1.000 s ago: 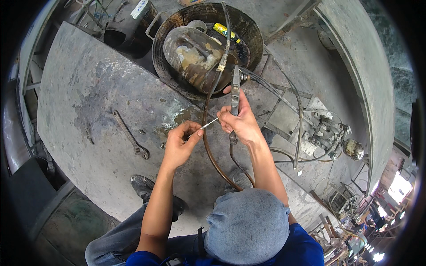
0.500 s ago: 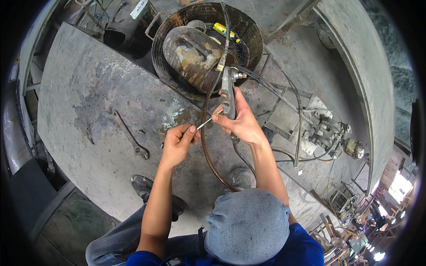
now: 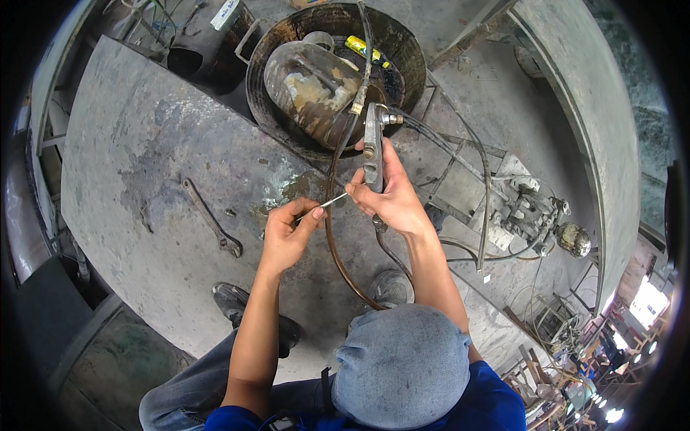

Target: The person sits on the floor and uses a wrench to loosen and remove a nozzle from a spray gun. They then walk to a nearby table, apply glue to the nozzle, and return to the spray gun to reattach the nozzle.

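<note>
My left hand (image 3: pixel 291 226) is closed, pinching a thin metal rod (image 3: pixel 335 200) between thumb and fingers. The rod slants up to the right, its far end at the fingertips of my right hand (image 3: pixel 392 201). That hand is wrapped round a grey metal spray gun (image 3: pixel 372 144), held upright with brass-coloured fittings at its top and side. My right fingers and palm hide part of the gun's body. A brown hose (image 3: pixel 333 244) hangs in a curve between my hands, and another dark hose (image 3: pixel 392 253) runs down from the gun's lower end.
Beyond my hands stands a dirty round tub (image 3: pixel 413 79) with a stained metal tank (image 3: pixel 305 86) and a yellow tube (image 3: pixel 359 47) inside. An adjustable wrench (image 3: pixel 208 215) lies at left. Hoses lead right to a pump-like machine (image 3: pixel 532 215). A dark bucket (image 3: pixel 223 61) stands far left.
The rod has shifted down and left, farther from the gun, with more of it showing past my left fingers. The spray gun has moved slightly right.
</note>
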